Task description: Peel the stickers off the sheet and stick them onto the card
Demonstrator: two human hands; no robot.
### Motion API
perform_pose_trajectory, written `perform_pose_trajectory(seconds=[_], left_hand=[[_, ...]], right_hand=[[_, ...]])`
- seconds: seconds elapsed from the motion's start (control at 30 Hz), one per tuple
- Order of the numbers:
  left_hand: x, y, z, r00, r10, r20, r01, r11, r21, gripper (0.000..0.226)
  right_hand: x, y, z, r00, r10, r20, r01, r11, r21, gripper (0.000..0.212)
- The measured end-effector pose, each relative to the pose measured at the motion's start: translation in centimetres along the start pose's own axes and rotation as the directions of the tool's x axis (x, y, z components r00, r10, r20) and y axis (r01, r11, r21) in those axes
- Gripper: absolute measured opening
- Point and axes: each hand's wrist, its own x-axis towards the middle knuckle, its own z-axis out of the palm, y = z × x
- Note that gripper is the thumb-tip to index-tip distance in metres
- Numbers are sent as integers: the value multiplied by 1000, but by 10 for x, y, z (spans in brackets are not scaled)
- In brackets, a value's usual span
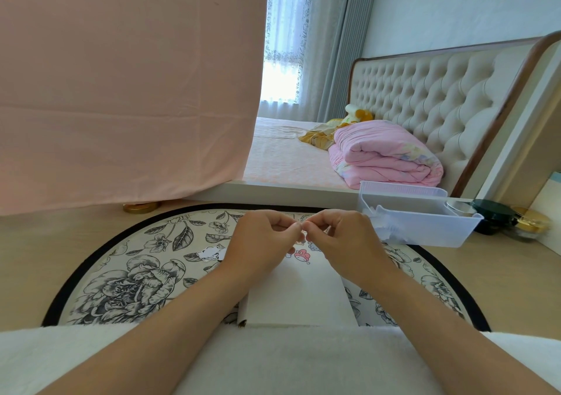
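Holds the left hand (263, 239) and the right hand (344, 241) close together just above the far end of the card (296, 294), knuckles up. Curls the fingers (283, 227) of both, each thumb and forefinger pressed into a pinch, the two pinches meeting tip to tip; cannot tell whether anything is caught between them, the spot being too small to make out. Lays the white card flat on a round floral mat (136, 276) with a dark rim, itself on the pale wooden surface (516, 288), the card's near edge tucked under white fabric (273, 361) at the lap. Bears a few cartoon stickers (303, 256) at the card's far end, partly hidden by the hands, one pink-hooded figure plain between the wrists. Leaves white paper scraps (209, 253) on the mat just left of the left hand. Has a clear plastic bin (425, 227) at the mat's far right edge, with a dark jar (491, 215) and a gold-lidded jar (532, 221) on the surface to its right. Faces a pink cloth (121, 91) hanging at far left, and right of it a bed (285, 158) with a folded pink quilt (385, 158) before a tufted headboard (425, 91).
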Motion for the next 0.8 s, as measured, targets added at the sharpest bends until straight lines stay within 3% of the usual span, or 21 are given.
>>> perform_pose_trajectory(seconds=[0.3,0.57,0.7,0.8], left_hand=[[2,-4,1,1000,15,7,-15,1000,8,10],[7,-10,-1,998,50,47,-51,999,18,16],[7,-11,-2,997,58,55,-58,998,1,15],[8,-12,-2,996,60,65,-59,998,-16,16]], right_hand=[[-1,-2,1,1000,3,-2,-3,1000,-3,13],[1,-7,0,984,163,70,-176,951,253,15],[-1,-10,-3,985,146,87,-167,932,322,8],[0,-10,-4,989,128,76,-147,923,356,14]])
